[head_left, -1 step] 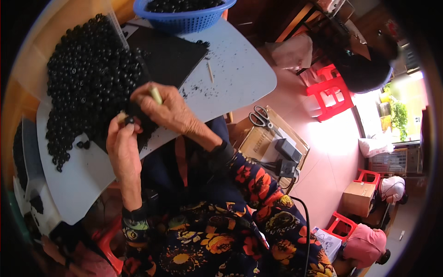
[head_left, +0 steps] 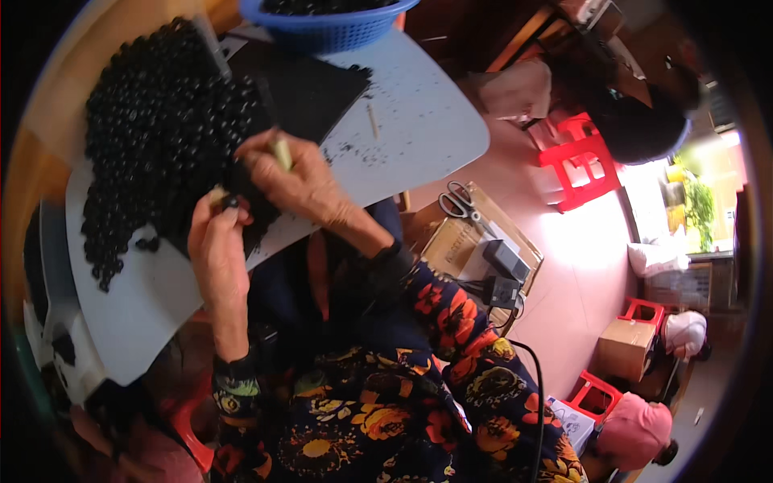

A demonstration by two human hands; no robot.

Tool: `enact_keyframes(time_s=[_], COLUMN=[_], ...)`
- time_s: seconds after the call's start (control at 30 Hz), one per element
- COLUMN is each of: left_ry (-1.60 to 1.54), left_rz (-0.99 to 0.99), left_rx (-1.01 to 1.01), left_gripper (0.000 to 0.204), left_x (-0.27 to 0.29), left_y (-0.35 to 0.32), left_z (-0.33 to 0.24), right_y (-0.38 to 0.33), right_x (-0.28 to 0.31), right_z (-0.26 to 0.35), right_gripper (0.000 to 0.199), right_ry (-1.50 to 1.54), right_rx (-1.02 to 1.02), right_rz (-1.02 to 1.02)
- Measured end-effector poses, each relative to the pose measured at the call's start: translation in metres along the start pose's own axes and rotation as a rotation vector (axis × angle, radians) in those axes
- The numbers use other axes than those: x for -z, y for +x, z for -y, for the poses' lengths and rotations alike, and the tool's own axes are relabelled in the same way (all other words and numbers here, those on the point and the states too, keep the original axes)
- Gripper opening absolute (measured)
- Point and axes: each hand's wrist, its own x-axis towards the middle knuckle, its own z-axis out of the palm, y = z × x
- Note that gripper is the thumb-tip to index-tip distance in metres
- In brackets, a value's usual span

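Holding one black piece [head_left: 231, 201], one handle [head_left: 282, 153]

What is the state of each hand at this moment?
Left hand: closed, pinching a small round black piece.
Right hand: closed, holding a pale-handled tool.

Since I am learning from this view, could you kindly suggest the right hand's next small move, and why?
I would probably bring the right hand a little nearer to the small dark piece: the left hand pinches that piece, while the pale handle gripped in the right hand stands apart from it.
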Motion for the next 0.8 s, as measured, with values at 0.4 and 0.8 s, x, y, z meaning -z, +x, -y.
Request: enact_keyframes(time_s=[0.4, 0.8], left_ry=[-0.092, -0.052], left_rz=[0.086, 0.087], left_rx=[-0.011, 0.037], left_gripper=[0.021, 0.018], left_x=[0.005, 0.003], left_y=[0.004, 0.001], left_z=[0.000, 0.001], right_y=[0.002, 0.003], right_x=[0.001, 0.003], right_z=[-0.002, 0.002], right_gripper=[0.045, 0.042], right_ry=[0.228, 0.307], right_rx=[-0.130, -0.265], right_rz=[0.011, -0.061])
